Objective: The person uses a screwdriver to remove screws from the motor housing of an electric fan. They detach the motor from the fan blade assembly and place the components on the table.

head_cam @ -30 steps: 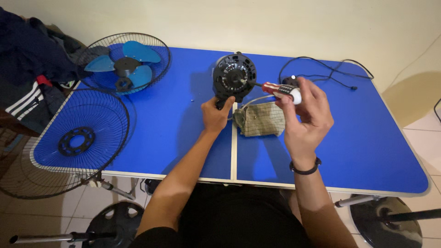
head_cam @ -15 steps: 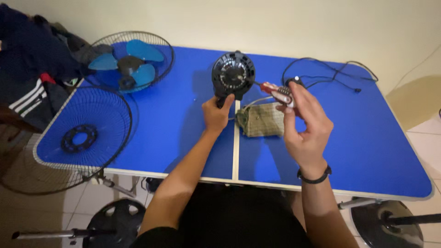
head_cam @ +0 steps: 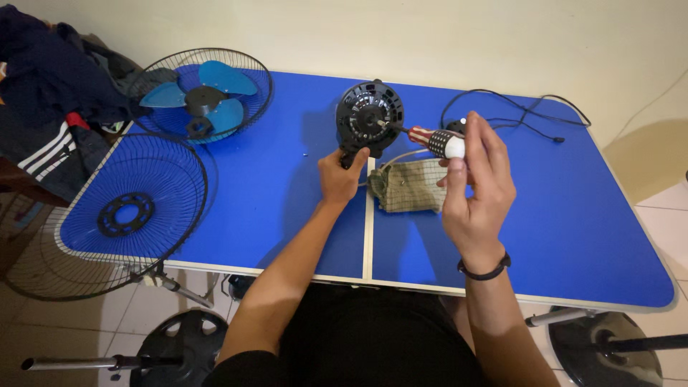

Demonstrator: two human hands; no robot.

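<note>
A round black fan motor housing (head_cam: 369, 115) stands upright on the blue table (head_cam: 272, 179). My left hand (head_cam: 340, 176) grips its lower neck. My right hand (head_cam: 476, 179) holds a screwdriver (head_cam: 436, 141) with a red, white and dark handle by its end. The shaft points left and its tip meets the centre of the housing. A folded olive checked cloth (head_cam: 408, 185) lies on the table below the screwdriver, between my two hands.
A wire guard with the blue fan blades (head_cam: 203, 91) sits at the far left. A second wire guard (head_cam: 125, 211) overhangs the left edge. A black cable (head_cam: 516, 111) loops at the far right. Dark clothes (head_cam: 43, 86) pile beside the table. Round stand bases rest on the floor.
My right hand has shifted its fingers along the screwdriver handle, which turned slightly while its tip stayed at the housing. My left hand has kept its grip.
</note>
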